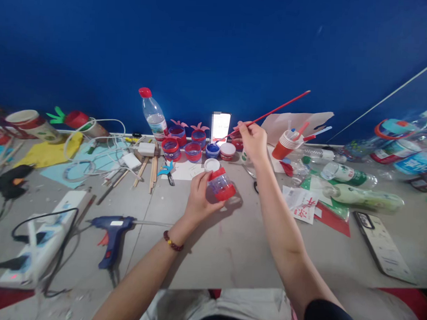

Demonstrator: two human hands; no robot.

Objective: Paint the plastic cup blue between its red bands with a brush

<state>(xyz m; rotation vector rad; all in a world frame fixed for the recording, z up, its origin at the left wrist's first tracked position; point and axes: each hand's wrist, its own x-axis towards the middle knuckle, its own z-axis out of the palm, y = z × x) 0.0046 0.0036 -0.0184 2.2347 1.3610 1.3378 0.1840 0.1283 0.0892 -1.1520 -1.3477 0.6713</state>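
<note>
My left hand [199, 195] is closed on a clear plastic cup [221, 182] with red bands at both ends and some blue on its wall, tilted above the table. Pinched in my right hand [253, 139] is a long red paintbrush [281, 106], its handle slanting up to the right. The brush's lower end reaches down to an open jar of blue paint [213, 150]; whether it touches the paint I cannot tell. Beside that stands a white-lidded paint jar [228, 151]. A white jar lid [212, 165] lies just beyond the held cup. Several red-and-blue cups [171, 149] stand left of the jars.
A lit phone [220, 127] leans against the blue wall. A blue glue gun [113, 236] and a power strip [46, 238] with cables lie left. At right are stacked paper cups [287, 143], plastic bottles [353, 175] and another phone [382, 245]. A tall bottle [154, 116] stands behind.
</note>
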